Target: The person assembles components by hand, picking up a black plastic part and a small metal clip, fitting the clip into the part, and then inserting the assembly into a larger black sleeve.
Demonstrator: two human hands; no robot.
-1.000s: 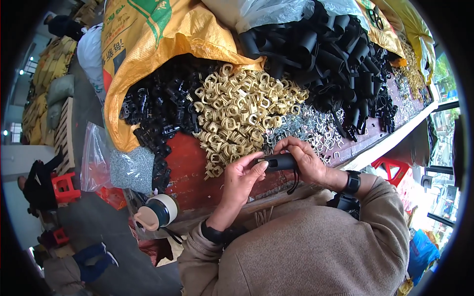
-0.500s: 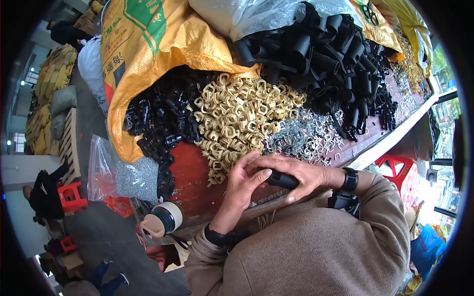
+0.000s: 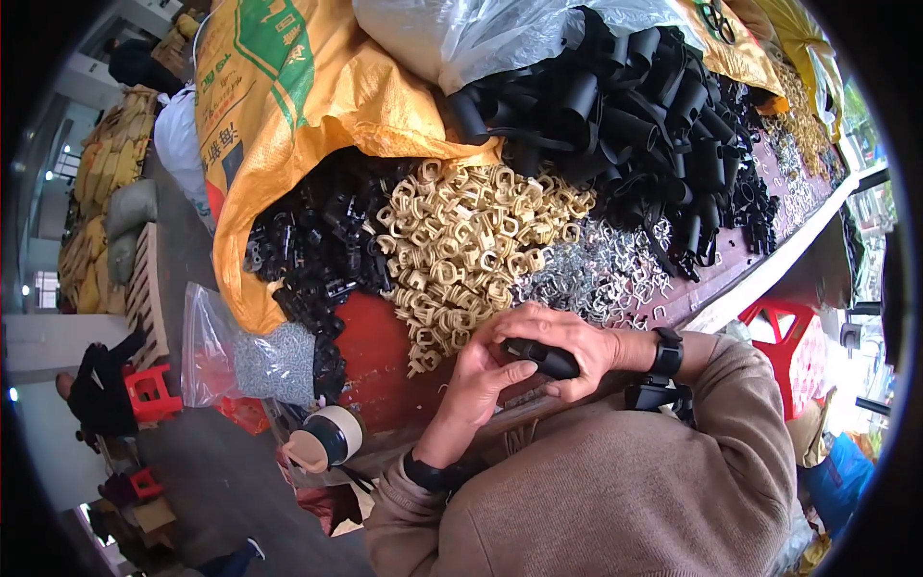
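Note:
A black, rounded tube-like part [image 3: 550, 361] is held between both my hands at the table's front edge. My right hand [image 3: 567, 338] curls over its top and far side. From the left, my left hand [image 3: 473, 380] closes on its near end, thumb lying along it. Just beyond my fingers lies a heap of cream-coloured square rings [image 3: 452, 255]. Small silver metal hooks [image 3: 611, 274] are piled to its right. Small black plastic parts [image 3: 322, 236] lie to its left. Farther back is a large heap of black tubes with straps [image 3: 625, 120].
An orange woven sack [image 3: 264, 144] gapes over the left heaps. A clear bag of tiny grey pieces [image 3: 274, 361] and a cup with a beige lid [image 3: 327, 438] stand at the left edge. Red stools [image 3: 784, 351] and seated people are around the table.
My right hand's fingers have shifted over the black part, and both hands sit slightly lower. The whole view has tilted a little.

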